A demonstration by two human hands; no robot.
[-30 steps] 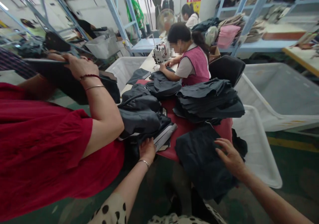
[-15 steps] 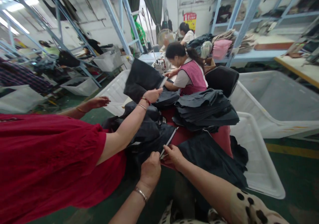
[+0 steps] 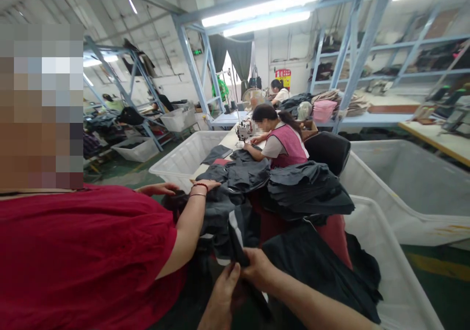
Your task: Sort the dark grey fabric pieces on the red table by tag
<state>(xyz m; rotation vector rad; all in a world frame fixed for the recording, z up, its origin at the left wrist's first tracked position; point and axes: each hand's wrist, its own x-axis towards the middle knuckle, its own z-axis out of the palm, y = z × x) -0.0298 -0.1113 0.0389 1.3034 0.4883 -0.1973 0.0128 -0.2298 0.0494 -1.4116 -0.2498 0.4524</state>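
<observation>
My right hand (image 3: pixel 260 268) is closed around a dark fabric piece (image 3: pixel 235 239), folded narrow, with a white strip along its edge. Close beside it, my left hand (image 3: pixel 223 290) has its thumb up against the lower part of the same piece; its other fingers are partly hidden. The fabric's lower end hangs below my hands. Just past them lie loose dark garment pieces (image 3: pixel 216 212), and a dark cloth panel (image 3: pixel 316 256) is spread to the right. A tall stack of dark cut pieces (image 3: pixel 308 193) sits beyond it on red cloth (image 3: pixel 336 234).
At the left, a co-worker in a red top (image 3: pixel 88 251) rests a hand (image 3: pixel 205 185) on the dark pieces. Ahead, a person in a pink vest (image 3: pixel 288 141) works at a sewing machine (image 3: pixel 245 129). White plastic bins (image 3: pixel 389 242) stand to the right, another white bin (image 3: pixel 169 161) at the left.
My hands have moved down a little, and the white-edged piece between them is now lifted and folded. The co-worker has lowered and released a dark panel. The view has tipped upward.
</observation>
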